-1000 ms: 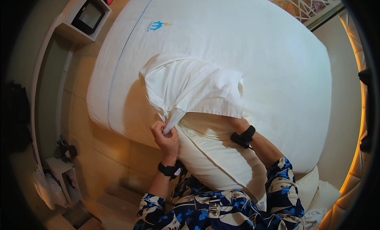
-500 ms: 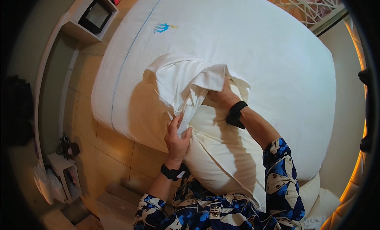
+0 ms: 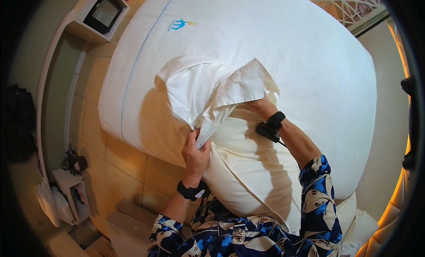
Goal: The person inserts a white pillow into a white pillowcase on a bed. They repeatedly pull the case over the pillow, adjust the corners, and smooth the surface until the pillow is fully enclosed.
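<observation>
A white pillowcase (image 3: 195, 86) lies bunched and partly opened out on the bed, its loose flap folded back over the far end of a cream pillow (image 3: 248, 168). The pillow leans against my body, its near end at my waist. With fingers and thumb closed, my left hand (image 3: 195, 157) pinches the pillowcase's edge beside the pillow's left side. My right hand (image 3: 262, 108) reaches in under the flap at the pillow's far right; the cloth hides its fingers, so its grip cannot be made out. Both wrists wear black bands.
A large bed (image 3: 310, 80) with a white cover and a blue line stretches ahead. Tiled floor (image 3: 126, 164) runs along its left side. A white wall unit (image 3: 95, 18) and a small shelf (image 3: 73, 193) stand at the left. More white bedding (image 3: 361, 228) lies at lower right.
My right hand has shifted slightly right and its fingers have gone out of sight under the flap. The flap now stands up more and spreads wider. My left hand keeps its pinch.
</observation>
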The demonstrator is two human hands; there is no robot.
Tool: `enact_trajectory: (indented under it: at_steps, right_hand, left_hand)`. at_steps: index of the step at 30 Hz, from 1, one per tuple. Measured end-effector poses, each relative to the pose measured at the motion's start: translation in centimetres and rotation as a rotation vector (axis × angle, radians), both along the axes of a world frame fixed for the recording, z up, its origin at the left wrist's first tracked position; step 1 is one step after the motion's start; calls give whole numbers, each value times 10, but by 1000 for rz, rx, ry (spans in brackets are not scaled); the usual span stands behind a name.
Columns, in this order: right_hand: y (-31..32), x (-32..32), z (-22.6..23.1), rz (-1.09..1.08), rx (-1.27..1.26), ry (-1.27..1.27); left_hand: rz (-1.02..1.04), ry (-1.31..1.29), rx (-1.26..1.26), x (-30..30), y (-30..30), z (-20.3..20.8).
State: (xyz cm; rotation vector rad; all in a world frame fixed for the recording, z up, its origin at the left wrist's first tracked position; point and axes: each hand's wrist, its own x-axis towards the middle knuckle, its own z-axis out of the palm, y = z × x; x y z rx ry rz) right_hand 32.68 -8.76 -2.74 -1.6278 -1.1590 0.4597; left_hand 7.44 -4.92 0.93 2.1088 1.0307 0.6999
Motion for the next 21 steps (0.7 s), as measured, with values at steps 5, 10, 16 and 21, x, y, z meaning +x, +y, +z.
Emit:
enact_trajectory:
  at_steps: [5,10,16,21]
  right_hand:
    - [14,15,-12,-149,33,-345]
    - [-11,65,-18,-427,-92,551]
    - [-113,76,-76,-188,-486,-401]
    - [-139,13,-31,-197,-232,-405]
  left_hand:
    - [-114,10,41,0,2,3]
    - [-166,24,77,0,0,9]
    - [-168,32,94,0,3,-11]
    - [-32,121,72,-25,15,-30]
